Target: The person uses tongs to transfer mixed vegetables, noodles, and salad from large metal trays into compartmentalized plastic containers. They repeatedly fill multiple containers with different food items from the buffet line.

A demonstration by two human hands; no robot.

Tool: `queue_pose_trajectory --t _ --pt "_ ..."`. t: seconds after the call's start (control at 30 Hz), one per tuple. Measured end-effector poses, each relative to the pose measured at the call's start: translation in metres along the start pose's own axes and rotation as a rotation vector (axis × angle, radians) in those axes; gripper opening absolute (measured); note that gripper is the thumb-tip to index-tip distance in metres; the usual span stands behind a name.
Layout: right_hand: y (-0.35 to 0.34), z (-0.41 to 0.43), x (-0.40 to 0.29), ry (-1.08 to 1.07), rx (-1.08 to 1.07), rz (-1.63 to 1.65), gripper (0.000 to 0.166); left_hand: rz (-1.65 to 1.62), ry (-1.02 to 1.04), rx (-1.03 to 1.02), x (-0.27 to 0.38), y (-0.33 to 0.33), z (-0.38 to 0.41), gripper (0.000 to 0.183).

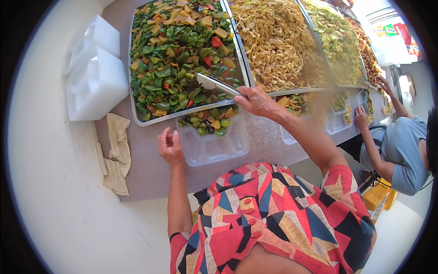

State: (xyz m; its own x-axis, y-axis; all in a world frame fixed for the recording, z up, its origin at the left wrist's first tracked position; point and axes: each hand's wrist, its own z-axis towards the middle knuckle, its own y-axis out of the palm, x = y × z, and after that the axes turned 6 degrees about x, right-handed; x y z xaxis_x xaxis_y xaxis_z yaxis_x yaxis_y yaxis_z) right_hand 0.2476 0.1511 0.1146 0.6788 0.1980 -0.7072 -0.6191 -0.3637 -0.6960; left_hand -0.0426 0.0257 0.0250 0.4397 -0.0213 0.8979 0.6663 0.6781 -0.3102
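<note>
My right hand [256, 100] grips the handle of a metal serving utensil [215, 84], its pale head resting over the green pepper mix [178, 61] in a large metal tray [186, 112]. Just below the tray's near edge lies a clear plastic compartment container [215, 150]; peppers and yellow pieces fill its upper compartment, and its lower ones show no food. Beside the container's left edge is my left hand [171, 145], fingers curled and holding nothing visible.
Stacked white containers [99, 82] stand at the left, above crumpled cloths [118, 147]. Trays of noodles [277, 44] and pale green vegetables [337, 44] continue rightward. More partly filled containers [289, 135] line the table, where a co-worker's hand [360, 116] rests by one.
</note>
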Motion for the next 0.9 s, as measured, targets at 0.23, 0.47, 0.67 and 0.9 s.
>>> queue_pose_trajectory --t 0.23,0.47,0.67,0.9 --pt "0.018 -0.054 0.007 -0.219 0.055 -0.134 0.027 -0.168 0.332 -0.596 0.157 0.125 0.08 0.01" --pt "0.027 -0.071 -0.003 -0.448 0.084 -0.38 0.026 0.592 0.421 -1.17 0.147 0.291 0.05 0.026" --pt "0.03 -0.081 0.005 -0.435 0.111 -0.411 0.021 0.487 0.376 -1.108 0.142 0.312 0.03 0.025" --pt "0.024 -0.084 0.001 -0.372 0.082 -0.391 0.023 -0.34 -0.388 -0.917 0.137 0.268 0.071 0.023"
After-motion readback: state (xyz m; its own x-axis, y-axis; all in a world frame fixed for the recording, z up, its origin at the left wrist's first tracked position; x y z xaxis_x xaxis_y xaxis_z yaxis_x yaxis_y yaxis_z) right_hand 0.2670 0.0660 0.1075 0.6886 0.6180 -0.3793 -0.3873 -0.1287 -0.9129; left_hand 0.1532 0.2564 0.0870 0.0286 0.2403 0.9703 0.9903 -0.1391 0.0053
